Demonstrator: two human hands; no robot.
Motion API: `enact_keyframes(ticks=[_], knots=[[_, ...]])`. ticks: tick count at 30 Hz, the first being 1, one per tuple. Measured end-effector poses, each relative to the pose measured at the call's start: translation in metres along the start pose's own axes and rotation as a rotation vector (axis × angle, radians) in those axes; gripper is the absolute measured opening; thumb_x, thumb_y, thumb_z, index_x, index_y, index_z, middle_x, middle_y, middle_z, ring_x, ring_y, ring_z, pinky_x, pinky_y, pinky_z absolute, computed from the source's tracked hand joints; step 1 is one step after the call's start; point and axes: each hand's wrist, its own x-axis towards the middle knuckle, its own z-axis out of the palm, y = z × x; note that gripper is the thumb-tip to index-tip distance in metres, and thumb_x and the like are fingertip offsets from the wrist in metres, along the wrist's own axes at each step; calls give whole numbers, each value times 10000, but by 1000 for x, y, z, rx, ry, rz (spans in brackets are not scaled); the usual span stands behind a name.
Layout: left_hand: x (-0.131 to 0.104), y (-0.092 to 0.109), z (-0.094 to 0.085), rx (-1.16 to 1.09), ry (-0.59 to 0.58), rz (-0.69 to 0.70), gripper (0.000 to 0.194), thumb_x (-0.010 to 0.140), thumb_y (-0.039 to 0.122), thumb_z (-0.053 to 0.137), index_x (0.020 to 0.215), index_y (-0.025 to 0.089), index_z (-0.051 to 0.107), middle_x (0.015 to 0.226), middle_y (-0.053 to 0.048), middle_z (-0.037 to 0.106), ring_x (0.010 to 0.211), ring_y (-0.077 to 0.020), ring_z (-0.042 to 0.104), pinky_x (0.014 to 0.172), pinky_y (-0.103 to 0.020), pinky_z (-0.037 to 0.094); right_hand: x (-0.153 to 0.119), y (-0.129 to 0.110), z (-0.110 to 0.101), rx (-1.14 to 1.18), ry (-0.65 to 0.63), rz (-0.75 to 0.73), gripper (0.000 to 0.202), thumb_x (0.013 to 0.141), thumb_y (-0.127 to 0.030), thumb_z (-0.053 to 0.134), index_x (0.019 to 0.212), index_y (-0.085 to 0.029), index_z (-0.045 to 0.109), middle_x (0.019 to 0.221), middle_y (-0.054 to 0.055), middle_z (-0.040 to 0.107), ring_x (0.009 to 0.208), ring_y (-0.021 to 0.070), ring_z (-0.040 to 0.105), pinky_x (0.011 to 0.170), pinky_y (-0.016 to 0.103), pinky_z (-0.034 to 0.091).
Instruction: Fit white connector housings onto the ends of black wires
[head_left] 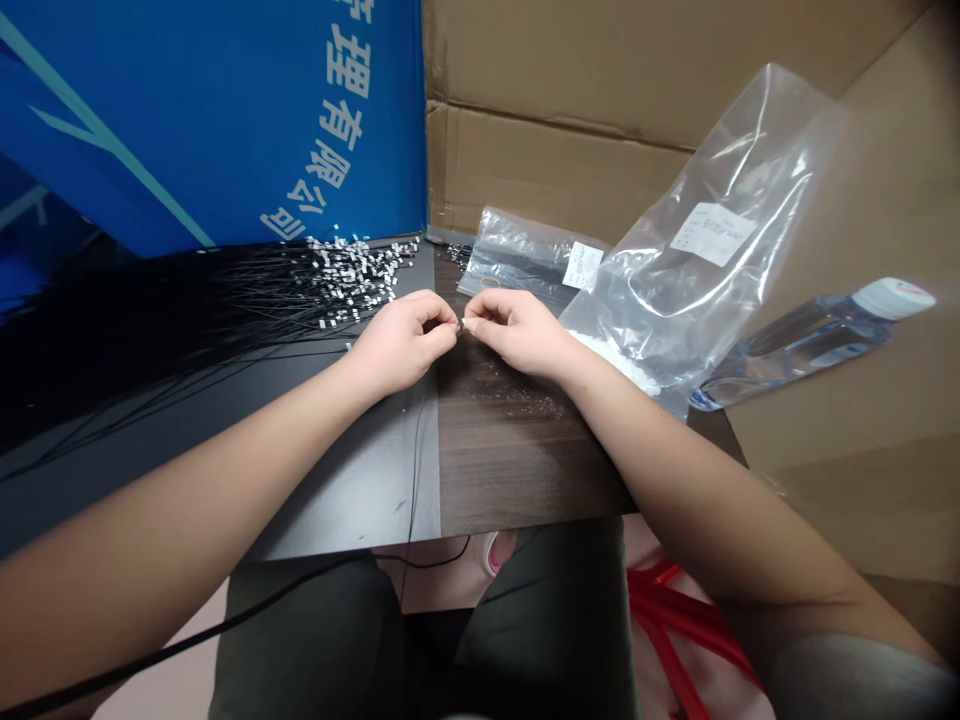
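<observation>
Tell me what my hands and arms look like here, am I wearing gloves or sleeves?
Your left hand and right hand are bare, with no gloves or rings showing. The left forearm and right forearm are uncovered, with no watch visible. A greyish sleeve shows on the right arm; no left sleeve is in view.

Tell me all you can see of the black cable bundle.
The black cable bundle is many thin, flexible-looking strands lying loosely on the dark tabletop, before the blue panel. Small white ends cluster nearest the left hand. Some strands splay nearer the person; leftward the mass darkens and leaves view. Panel contact is unclear.
</observation>
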Motion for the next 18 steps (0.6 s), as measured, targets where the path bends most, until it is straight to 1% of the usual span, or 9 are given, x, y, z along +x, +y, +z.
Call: enact_keyframes(ticks=[7, 15, 18], knots=[[-1, 4, 0, 6, -12, 17, 159, 831, 295, 559, 804, 192, 678, 918, -46, 704, 878, -215, 644, 835, -360, 494, -2, 0, -1, -41, -7, -9, 94, 883, -257, 596, 842, -183, 638, 744, -21, 573, 699, 144, 457, 682, 315, 351], [-1, 5, -1, 28, -28, 30, 151, 822, 296, 552, 781, 195, 657, 893, -39, 683, 839, -205, 621, 798, -357, 482, -3, -3, -2, 23, -21, 5, 78, 875, -249, 614, 839, -184, 638, 738, -20, 566, 686, 141, 446, 672, 316, 353], [-1, 4, -1, 23, -33, 23, 162, 831, 305, 558, 798, 194, 672, 915, -43, 696, 850, -206, 626, 807, -359, 485, -3, -4, -4, 32, -23, 7, 84, 872, -257, 623, 831, -184, 636, 738, -20, 560, 690, 142, 446, 676, 319, 357]])
